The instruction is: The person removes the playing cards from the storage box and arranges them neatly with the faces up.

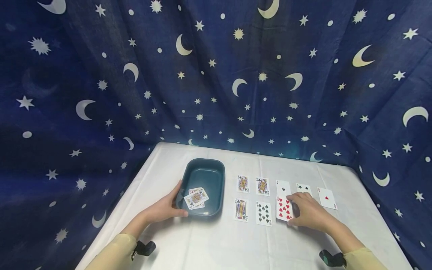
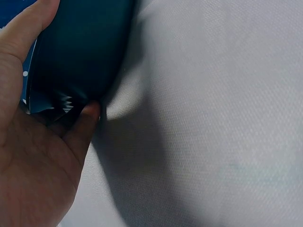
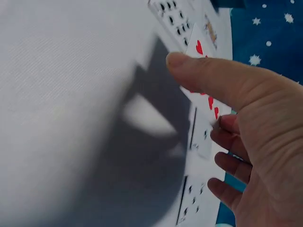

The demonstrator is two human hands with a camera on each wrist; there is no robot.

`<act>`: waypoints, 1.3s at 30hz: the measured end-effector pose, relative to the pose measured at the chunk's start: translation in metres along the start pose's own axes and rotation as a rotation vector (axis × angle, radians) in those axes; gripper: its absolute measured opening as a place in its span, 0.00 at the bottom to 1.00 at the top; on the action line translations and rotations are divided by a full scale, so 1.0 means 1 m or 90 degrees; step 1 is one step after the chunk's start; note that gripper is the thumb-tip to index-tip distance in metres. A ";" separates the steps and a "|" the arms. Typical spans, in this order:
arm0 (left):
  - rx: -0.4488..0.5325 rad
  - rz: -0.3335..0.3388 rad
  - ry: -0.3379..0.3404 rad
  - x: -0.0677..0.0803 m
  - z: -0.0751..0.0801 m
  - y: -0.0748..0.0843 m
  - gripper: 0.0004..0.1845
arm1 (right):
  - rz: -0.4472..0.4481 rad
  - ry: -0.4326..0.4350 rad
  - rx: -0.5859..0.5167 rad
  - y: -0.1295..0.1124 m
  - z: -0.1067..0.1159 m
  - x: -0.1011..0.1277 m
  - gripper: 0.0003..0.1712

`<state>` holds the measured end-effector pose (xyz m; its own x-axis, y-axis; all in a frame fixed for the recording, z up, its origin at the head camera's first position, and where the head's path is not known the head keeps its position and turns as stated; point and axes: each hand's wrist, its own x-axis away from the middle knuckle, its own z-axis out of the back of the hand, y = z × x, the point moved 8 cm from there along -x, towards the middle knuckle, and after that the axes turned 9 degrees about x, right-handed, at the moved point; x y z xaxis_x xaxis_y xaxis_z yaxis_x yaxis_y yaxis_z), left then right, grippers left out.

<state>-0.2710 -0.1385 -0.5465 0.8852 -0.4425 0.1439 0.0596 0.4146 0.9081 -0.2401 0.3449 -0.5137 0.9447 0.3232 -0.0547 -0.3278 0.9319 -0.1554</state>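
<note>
In the teal tray [image 1: 208, 182], overlapping cards [image 1: 197, 198]; its side in left hand [image 1: 164, 207], hearts card [image 1: 283, 208] in right hand [image 1: 308, 211].

The white-clothed table [image 1: 209, 247] is viewed by the head camera from above its near side, forward and downward, from far enough back for the whole teal tray [image 1: 217, 180] and much of the star-and-moon curtain [image 1: 216, 75] to be included. By the left wrist camera, the left hand [image 1: 165, 206] is framed very closely along the left side, and the tray, shared with the head view, is cropped at the top. By the right wrist camera, the table is seen aslant past the close right hand [image 1: 308, 212]; the heart card [image 1: 283, 208] and ten of spades [image 1: 264, 213] are shared with the head view.
</note>
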 end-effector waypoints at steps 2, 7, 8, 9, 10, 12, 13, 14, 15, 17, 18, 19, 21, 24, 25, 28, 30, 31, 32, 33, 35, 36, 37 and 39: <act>0.000 0.001 -0.001 0.000 0.000 0.000 0.68 | -0.002 -0.012 -0.003 0.004 -0.004 0.004 0.52; 0.005 0.001 -0.002 0.001 0.000 0.002 0.67 | -0.023 -0.038 -0.017 0.011 -0.013 0.011 0.54; 0.006 0.001 -0.002 0.001 0.000 0.002 0.67 | -0.026 -0.041 -0.020 0.012 -0.015 0.011 0.54; 0.006 0.001 -0.002 0.001 0.000 0.002 0.67 | -0.029 -0.042 -0.022 0.013 -0.015 0.012 0.54; 0.006 0.001 -0.001 0.001 0.000 0.002 0.67 | -0.027 -0.042 -0.023 0.014 -0.016 0.013 0.55; 0.003 0.000 -0.001 0.001 0.000 0.001 0.67 | -0.024 -0.039 -0.025 0.014 -0.016 0.014 0.55; 0.001 -0.001 -0.001 0.001 0.000 0.001 0.67 | -0.023 -0.040 -0.026 0.014 -0.016 0.014 0.54; 0.000 -0.001 -0.001 0.001 0.000 0.001 0.67 | -0.018 -0.040 -0.026 0.014 -0.017 0.015 0.54; 0.000 -0.002 -0.001 0.001 0.000 0.002 0.67 | -0.013 -0.042 -0.027 0.014 -0.017 0.016 0.53; 0.001 -0.003 -0.002 0.000 0.000 0.002 0.67 | -0.007 -0.048 -0.030 0.014 -0.018 0.017 0.52; 0.003 -0.003 -0.002 0.000 0.000 0.002 0.67 | -0.003 -0.052 -0.032 0.014 -0.019 0.018 0.52; 0.005 -0.003 -0.003 0.000 0.000 0.003 0.67 | -0.005 -0.056 -0.035 0.014 -0.020 0.018 0.52; 0.007 -0.003 -0.004 0.000 0.000 0.002 0.67 | -0.008 -0.061 -0.039 0.015 -0.021 0.019 0.52; 0.008 -0.002 -0.005 0.000 0.000 0.002 0.67 | -0.011 -0.061 -0.042 0.015 -0.023 0.020 0.52; 0.008 -0.002 -0.006 0.000 -0.001 0.001 0.67 | -0.013 -0.061 -0.041 0.015 -0.023 0.020 0.52; 0.015 -0.001 -0.008 0.000 -0.001 0.001 0.67 | -0.009 -0.052 -0.035 0.015 -0.022 0.020 0.52; 0.019 -0.002 -0.008 0.000 -0.001 0.000 0.67 | -0.004 -0.048 -0.030 0.014 -0.022 0.020 0.52; 0.021 -0.002 -0.008 0.000 -0.001 0.000 0.67 | -0.005 -0.048 -0.030 0.014 -0.022 0.020 0.52; 0.021 -0.003 -0.008 0.000 -0.001 0.000 0.67 | -0.003 -0.047 -0.030 0.014 -0.022 0.020 0.52; 0.022 -0.003 -0.008 0.000 -0.001 0.000 0.67 | -0.004 -0.049 -0.030 0.014 -0.022 0.021 0.52; 0.021 -0.003 -0.007 0.000 -0.001 0.000 0.67 | -0.004 -0.052 -0.030 0.014 -0.022 0.021 0.52; 0.020 -0.004 -0.007 0.000 -0.001 0.000 0.67 | -0.005 -0.054 -0.031 0.014 -0.022 0.021 0.52; 0.019 -0.004 -0.007 0.000 -0.001 0.000 0.67 | -0.006 -0.057 -0.032 0.014 -0.023 0.022 0.52; 0.018 -0.003 -0.006 0.000 -0.001 0.000 0.67 | -0.006 -0.059 -0.032 0.014 -0.023 0.022 0.52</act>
<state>-0.2708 -0.1381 -0.5468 0.8804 -0.4521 0.1432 0.0507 0.3900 0.9194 -0.2237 0.3610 -0.5396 0.9432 0.3301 0.0382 -0.3159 0.9265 -0.2047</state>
